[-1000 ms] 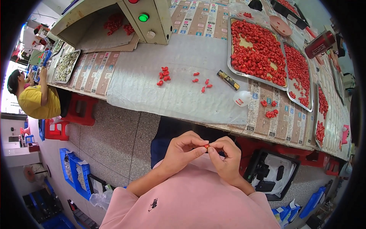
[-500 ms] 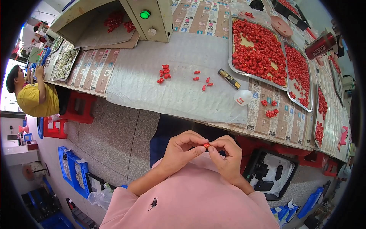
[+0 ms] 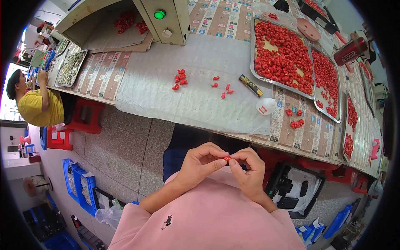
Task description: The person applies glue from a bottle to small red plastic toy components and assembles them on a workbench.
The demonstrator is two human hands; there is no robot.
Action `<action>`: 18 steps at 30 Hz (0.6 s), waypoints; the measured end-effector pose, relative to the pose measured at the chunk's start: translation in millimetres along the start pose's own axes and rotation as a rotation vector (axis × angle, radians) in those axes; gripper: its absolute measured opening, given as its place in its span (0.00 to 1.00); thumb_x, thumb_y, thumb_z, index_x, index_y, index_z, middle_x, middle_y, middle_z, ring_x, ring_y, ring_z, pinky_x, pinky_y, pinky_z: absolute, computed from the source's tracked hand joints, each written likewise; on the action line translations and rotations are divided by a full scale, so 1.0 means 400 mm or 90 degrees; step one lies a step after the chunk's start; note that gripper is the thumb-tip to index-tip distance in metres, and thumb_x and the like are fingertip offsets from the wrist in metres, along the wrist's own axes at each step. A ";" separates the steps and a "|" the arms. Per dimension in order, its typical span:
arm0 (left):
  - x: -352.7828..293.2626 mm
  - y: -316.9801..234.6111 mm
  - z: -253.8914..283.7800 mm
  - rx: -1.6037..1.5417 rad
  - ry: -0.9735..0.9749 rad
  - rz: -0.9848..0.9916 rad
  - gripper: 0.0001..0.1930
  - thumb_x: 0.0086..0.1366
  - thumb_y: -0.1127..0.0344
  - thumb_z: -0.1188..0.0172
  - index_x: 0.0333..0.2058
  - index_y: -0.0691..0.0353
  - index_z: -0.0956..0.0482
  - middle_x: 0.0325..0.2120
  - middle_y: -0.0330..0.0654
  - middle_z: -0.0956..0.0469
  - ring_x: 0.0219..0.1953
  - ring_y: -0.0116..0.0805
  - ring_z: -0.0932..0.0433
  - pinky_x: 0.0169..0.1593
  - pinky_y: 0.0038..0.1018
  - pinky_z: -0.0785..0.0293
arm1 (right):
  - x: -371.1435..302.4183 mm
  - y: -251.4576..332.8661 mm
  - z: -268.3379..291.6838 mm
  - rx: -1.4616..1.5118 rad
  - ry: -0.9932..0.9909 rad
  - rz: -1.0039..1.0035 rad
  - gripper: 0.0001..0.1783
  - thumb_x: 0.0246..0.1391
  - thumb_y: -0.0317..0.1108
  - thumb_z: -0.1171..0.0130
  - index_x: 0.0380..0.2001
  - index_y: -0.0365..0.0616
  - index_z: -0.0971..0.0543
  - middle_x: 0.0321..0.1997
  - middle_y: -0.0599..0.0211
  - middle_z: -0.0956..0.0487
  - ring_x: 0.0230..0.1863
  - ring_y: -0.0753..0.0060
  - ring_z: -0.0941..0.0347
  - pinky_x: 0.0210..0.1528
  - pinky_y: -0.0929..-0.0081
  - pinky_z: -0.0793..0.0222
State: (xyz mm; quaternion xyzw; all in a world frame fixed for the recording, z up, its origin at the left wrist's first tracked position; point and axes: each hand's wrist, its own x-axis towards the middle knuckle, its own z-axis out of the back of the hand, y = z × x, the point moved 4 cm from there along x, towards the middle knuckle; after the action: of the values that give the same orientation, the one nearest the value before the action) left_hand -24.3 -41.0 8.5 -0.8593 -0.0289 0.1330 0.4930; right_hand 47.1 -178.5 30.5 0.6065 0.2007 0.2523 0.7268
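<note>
While left hand (image 3: pixel 201 161) and right hand (image 3: pixel 250 170) pinch red piece (image 3: pixel 227 158) | white container (image 3: pixel 268 104): red print (image 3: pixel 263 109)

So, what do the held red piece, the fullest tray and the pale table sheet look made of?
Held red piece: maybe glazed or plastic; glossy red with a yellowish patch, too small to tell. Fullest tray: likely metal, by its bright silvery rim. Pale table sheet: paper or thin plastic, matt, faintly creased.
</note>
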 end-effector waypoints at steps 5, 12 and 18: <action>0.003 0.009 -0.007 -0.159 -0.012 0.114 0.08 0.60 0.77 0.42 0.40 0.64 0.24 0.35 0.40 0.23 0.38 0.26 0.24 0.44 0.21 0.27 | 0.005 0.008 0.009 0.021 -0.054 0.003 0.06 0.49 0.26 0.40 0.32 0.36 0.22 0.30 0.63 0.24 0.29 0.77 0.27 0.31 0.82 0.31; 0.002 0.030 -0.010 -0.318 -0.022 0.230 0.08 0.62 0.73 0.43 0.41 0.62 0.25 0.35 0.39 0.22 0.36 0.27 0.24 0.42 0.22 0.26 | 0.008 0.004 0.016 0.021 -0.054 -0.009 0.07 0.50 0.26 0.41 0.33 0.35 0.22 0.32 0.63 0.24 0.30 0.78 0.26 0.32 0.83 0.31; 0.003 0.039 -0.011 -0.327 -0.012 0.237 0.07 0.62 0.72 0.43 0.40 0.61 0.25 0.35 0.39 0.23 0.36 0.27 0.24 0.43 0.22 0.26 | 0.007 0.000 0.017 0.037 -0.054 -0.009 0.06 0.50 0.25 0.41 0.33 0.36 0.22 0.32 0.64 0.24 0.30 0.78 0.26 0.31 0.83 0.31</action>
State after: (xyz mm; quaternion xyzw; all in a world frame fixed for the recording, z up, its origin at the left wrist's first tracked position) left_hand -23.4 -52.4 -3.2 -0.9450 0.0912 0.2173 0.2268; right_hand 53.5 -182.3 31.8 0.6361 0.1812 0.2152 0.7185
